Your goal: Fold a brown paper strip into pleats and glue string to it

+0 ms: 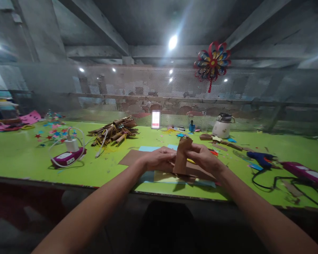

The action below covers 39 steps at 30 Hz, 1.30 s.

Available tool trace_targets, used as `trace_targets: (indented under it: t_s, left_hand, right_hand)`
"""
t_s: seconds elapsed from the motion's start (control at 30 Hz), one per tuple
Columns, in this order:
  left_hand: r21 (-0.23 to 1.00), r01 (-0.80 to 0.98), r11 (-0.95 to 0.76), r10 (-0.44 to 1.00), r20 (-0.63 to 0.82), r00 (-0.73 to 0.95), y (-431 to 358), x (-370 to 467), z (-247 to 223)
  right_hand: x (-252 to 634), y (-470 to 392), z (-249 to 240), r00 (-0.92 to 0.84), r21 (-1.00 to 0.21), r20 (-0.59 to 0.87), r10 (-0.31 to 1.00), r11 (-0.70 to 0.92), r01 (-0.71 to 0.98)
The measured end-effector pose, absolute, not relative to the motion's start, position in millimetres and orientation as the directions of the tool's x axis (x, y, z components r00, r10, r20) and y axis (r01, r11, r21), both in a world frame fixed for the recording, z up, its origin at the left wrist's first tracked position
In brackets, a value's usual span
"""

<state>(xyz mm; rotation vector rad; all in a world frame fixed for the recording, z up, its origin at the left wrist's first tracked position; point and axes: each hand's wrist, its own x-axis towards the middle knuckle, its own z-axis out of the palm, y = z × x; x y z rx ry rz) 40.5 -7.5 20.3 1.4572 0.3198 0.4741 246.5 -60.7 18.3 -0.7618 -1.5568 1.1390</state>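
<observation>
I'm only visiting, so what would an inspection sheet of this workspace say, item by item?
Surface: green table, scattered with scraps
Job's things: brown strip, held upright; brown sheet and blue sheet nearby
Clutter: stick bundle, paper stars, blue glue gun, pale jug
Hands: right hand grips the brown strip; left hand at its other side
Cables: white cable near left power strip; black cable near right power strip
Surroundings: mesh screen behind, flower-shaped ornament higher up

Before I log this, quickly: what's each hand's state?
Left hand: curled beside the brown paper strip; grip cannot be told.
Right hand: closed, holding that strip.
</observation>
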Motion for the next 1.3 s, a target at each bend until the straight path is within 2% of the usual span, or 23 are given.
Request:
trace_targets:
  t_s: [0.1, 0.17, 0.27, 0.4, 0.5, 0.67, 0.73, 0.9, 1.0, 1.13, 1.3]
  left_hand:
    - [0.979, -0.175, -0.107, 0.691, 0.2, 0.695, 0.6, 35.9, 27.7]
    - [0.961, -0.14, -0.239, 0.733, 0.273, 0.623, 3.0, 33.7, 32.2]
    - [0.884, 0.073, -0.462, 0.676, 0.298, 0.674, 2.6, 34.1, 32.5]
    - [0.716, 0.275, -0.642, 0.577, 0.215, 0.788, 1.7, 36.3, 26.0]
    - [0.655, 0.38, -0.654, 0.616, 0.169, 0.77, 1.8, 33.5, 24.8]
    - [0.745, 0.425, -0.513, 0.692, 0.066, 0.719, 0.7, 28.4, 24.8]
    - [0.745, 0.438, -0.502, 0.702, 0.056, 0.71, 1.5, 28.8, 23.1]
    - [0.64, 0.53, -0.556, 0.704, 0.023, 0.71, 7.3, 30.4, 21.7]
    - [0.589, 0.558, -0.584, 0.687, -0.008, 0.727, 11.3, 31.7, 21.9]
    - [0.558, 0.452, -0.696, 0.572, 0.049, 0.819, 14.7, 39.8, 17.2]
    - [0.487, 0.413, -0.769, 0.547, 0.169, 0.82, 13.5, 49.0, 11.5]
  right_hand:
    - [246.6, -60.0, 24.5, -0.388, -0.943, 0.266, 0.883, 0.322, 0.087]
    - [245.6, -57.5, 29.4, -0.475, -0.903, 0.17, 0.864, 0.329, 0.276]
    - [243.4, -49.9, 34.3, -0.554, -0.805, 0.052, 0.831, 0.363, 0.469]
    - [241.3, -38.4, 33.7, -0.596, -0.728, -0.052, 0.801, 0.378, 0.572]
    - [242.1, -33.4, 31.7, -0.605, -0.678, -0.076, 0.793, 0.404, 0.614]
    - [249.5, -29.9, 24.5, -0.63, -0.646, -0.052, 0.774, 0.455, 0.613]
    - [251.7, -29.1, 19.3, -0.612, -0.62, -0.039, 0.79, 0.461, 0.634]
    - [250.1, -30.6, 12.0, -0.586, -0.507, 0.019, 0.81, 0.513, 0.693]
    - [247.8, -31.9, 13.9, -0.584, -0.497, 0.032, 0.811, 0.52, 0.695]
    - [244.9, -31.9, 16.9, -0.581, -0.515, 0.047, 0.812, 0.518, 0.683]
    - [243.4, -28.5, 10.9, -0.547, -0.488, 0.066, 0.834, 0.505, 0.712]
